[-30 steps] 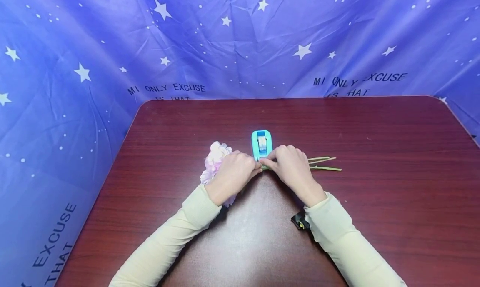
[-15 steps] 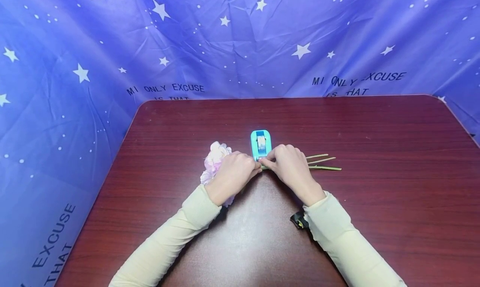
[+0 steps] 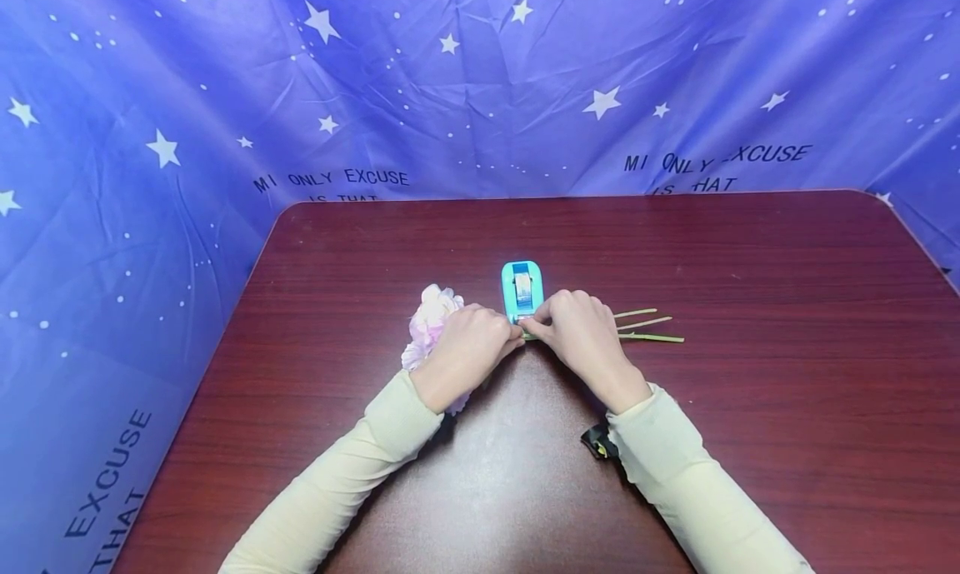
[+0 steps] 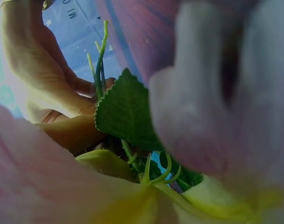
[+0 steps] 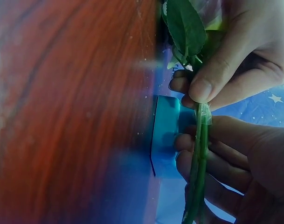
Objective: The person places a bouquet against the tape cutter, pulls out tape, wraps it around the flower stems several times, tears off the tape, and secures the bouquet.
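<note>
Pink-white flowers [image 3: 435, 311], seemingly artificial, lie sideways with blossoms to the left and green stems [image 3: 648, 337] pointing right. My left hand [image 3: 468, 345] pinches the bundled stems just below the leaves; in the right wrist view its thumb presses them from the front. A strip of clear tape [image 5: 204, 114] wraps the stems right under that thumb. My right hand [image 3: 585, 332] holds the stems at the tape, its fingers [image 5: 221, 161] curled behind them. Just beyond both hands stands a light-blue tape dispenser [image 3: 522, 287]. A green leaf [image 4: 128, 109] and petals cover much of the left wrist view.
The dark red wooden table [image 3: 787, 307] extends around the hands. A blue cloth [image 3: 480, 74] with white stars hangs behind and to the left. Under the right wrist shows a small black object [image 3: 600, 442], partly hidden by the sleeve.
Since a second ago the free stem ends have spread slightly apart, the upper one shifting away from its neighbour. Both hands stay in nearly the same place.
</note>
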Demonstrator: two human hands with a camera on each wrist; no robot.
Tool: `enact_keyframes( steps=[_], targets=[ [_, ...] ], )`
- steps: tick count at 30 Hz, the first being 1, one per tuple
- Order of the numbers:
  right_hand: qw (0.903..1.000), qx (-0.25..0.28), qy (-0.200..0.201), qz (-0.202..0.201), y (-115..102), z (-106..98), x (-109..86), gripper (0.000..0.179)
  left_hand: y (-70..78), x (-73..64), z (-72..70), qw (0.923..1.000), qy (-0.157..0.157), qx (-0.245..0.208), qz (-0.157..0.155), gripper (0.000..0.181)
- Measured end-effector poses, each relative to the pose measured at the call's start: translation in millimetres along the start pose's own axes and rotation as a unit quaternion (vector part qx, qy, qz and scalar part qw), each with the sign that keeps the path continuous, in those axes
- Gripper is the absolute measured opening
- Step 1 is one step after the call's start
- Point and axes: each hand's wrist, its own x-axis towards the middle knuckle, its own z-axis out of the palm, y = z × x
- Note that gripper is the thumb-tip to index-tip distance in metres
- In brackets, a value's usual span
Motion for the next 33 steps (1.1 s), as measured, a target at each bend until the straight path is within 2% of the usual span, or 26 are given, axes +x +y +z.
enact_keyframes(
  steps=[20, 28, 33],
  targets=[
    [0.9998, 0.006, -0.004, 0.019, 0.1, 0.1, 0.1, 0.013, 0.6, -0.2, -0.8, 1.0000, 0.003, 0.008, 0.003, 0.017],
    [0.9993, -0.002, -0.030, 0.022, 2.8, -1.1, -1.2, 0.018, 2.1, -1.1, 0.4, 0.9998, -0.010, 0.017, 0.008, 0.015],
    [0.9993, 0.014, -0.026, 0.022, 4.4, -3.2, -0.7, 0.016, 2.4, -0.8, -0.5, 0.9999, 0.000, 0.012, 0.008, 0.016]
  ],
)
